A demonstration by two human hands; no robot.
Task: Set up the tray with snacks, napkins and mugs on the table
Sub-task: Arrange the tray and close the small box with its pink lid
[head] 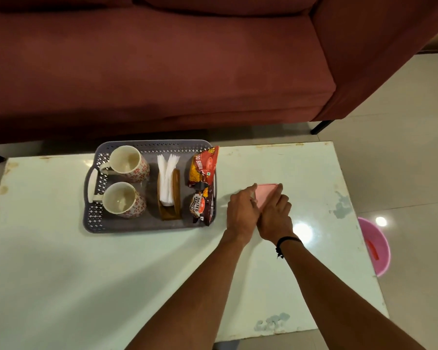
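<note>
Both hands on pink box (pixel 264 197) right of tray (pixel 147 227); left hand (pixel 240 213) clasping box's left side, fingers curled over its edge; right hand (pixel 274 215) clasping right side, fingertips (pixel 280 187) hooked round far corner; hands touching each other at the near end; black band (pixel 287 242) on right wrist.

Seen from head camera: box lying on white table (pixel 86 286), just beside tray, apart from it; tray grey, perforated rim, sitting on table's far-left part, near sofa (pixel 162 72); two patterned mugs (pixel 127 181) upright in tray's left end, one behind the other, handles pointing left; wooden holder (pixel 171 210) with white napkins (pixel 166 178) in tray's middle; two snack packets at tray's right end, far packet (pixel 202 168) leaning over rim, near packet (pixel 201 208) marked salted peanuts; packets touching each other; pink bucket (pixel 376 248) on floor past table's right edge; worn patches on tabletop at right and near edge.
</note>
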